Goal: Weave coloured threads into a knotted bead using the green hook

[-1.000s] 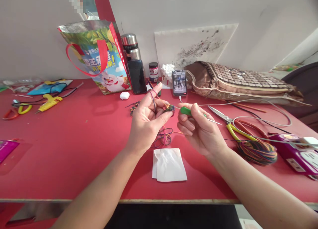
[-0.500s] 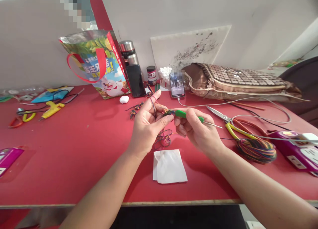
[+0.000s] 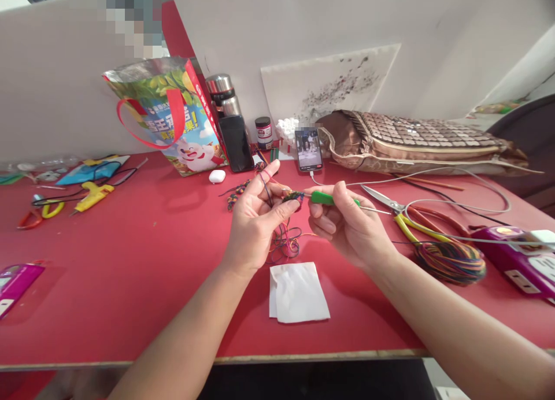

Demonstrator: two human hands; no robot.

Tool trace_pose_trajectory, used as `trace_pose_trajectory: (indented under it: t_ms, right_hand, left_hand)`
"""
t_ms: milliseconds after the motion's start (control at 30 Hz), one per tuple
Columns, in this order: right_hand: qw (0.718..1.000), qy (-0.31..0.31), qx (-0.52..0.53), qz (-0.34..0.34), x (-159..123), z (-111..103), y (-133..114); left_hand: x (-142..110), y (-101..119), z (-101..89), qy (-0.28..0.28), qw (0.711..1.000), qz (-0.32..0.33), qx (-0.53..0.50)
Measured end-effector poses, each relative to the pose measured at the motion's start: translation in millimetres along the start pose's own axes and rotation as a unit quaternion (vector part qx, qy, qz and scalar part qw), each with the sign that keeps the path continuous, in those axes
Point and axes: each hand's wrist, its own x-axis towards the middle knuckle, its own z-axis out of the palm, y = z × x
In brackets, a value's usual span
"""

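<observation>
Between the thumb and fingers of my left hand (image 3: pixel 256 218) is a small piece of multicoloured crochet work (image 3: pixel 295 199). Dark yarn runs over its raised index finger. My right hand (image 3: pixel 347 218) grips a crochet hook (image 3: pixel 323 198) by its green handle; the thin metal end points left at the crochet work. Whether the tip sits inside a stitch is too small to tell. Loose multicoloured yarn (image 3: pixel 288 244) lies in loops on the table below my hands. Behind my left hand lies a braided multicoloured piece (image 3: pixel 234 197), partly hidden.
A folded white tissue (image 3: pixel 299 293) lies in front of me on the red table (image 3: pixel 173 284). To the right are scissors (image 3: pixel 396 209), a yarn bundle (image 3: pixel 451 261) and a purple power strip (image 3: pixel 515 255). A lit phone (image 3: pixel 309 150) on a cable and a bag (image 3: pixel 173 122) stand behind.
My right hand and the hook have shifted slightly right, away from the crochet work, showing more of the metal shaft. My left hand keeps its hold. The whole view has shifted a little.
</observation>
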Motion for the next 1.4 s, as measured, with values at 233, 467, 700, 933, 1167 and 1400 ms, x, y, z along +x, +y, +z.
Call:
trace_pose_trajectory:
  t_ms: [233,467,700,933,1167,1400]
  right_hand:
    - [1.000,-0.006,0.020,0.004,0.2,-3.3,1.1]
    - [1.000,0.003,-0.014,-0.004,0.5,-2.3,0.2]
    - [0.999,0.013,-0.027,-0.024,-0.4,-1.1,0.5]
    - [0.999,0.000,-0.035,-0.027,-0.9,-4.5,-2.6]
    - [1.000,-0.001,-0.018,-0.015,-1.0,-6.6,-7.2]
    - [1.000,-0.013,-0.025,-0.003,-0.8,-9.5,-4.8]
  left_hand:
    - [-1.7,0.9,0.3,0.009,1.000,0.006,0.013]
    - [-2.0,0.9,1.0,0.015,1.000,-0.001,0.000]
    - [-2.8,1.1,1.1,0.003,1.000,0.012,0.003]
    - [-4.5,0.3,3.2,-0.020,0.999,0.035,0.034]
    - [-7.6,-0.4,4.4,-0.036,0.995,0.074,0.053]
    - [-7.8,0.8,2.8,-0.036,0.992,0.108,0.060]
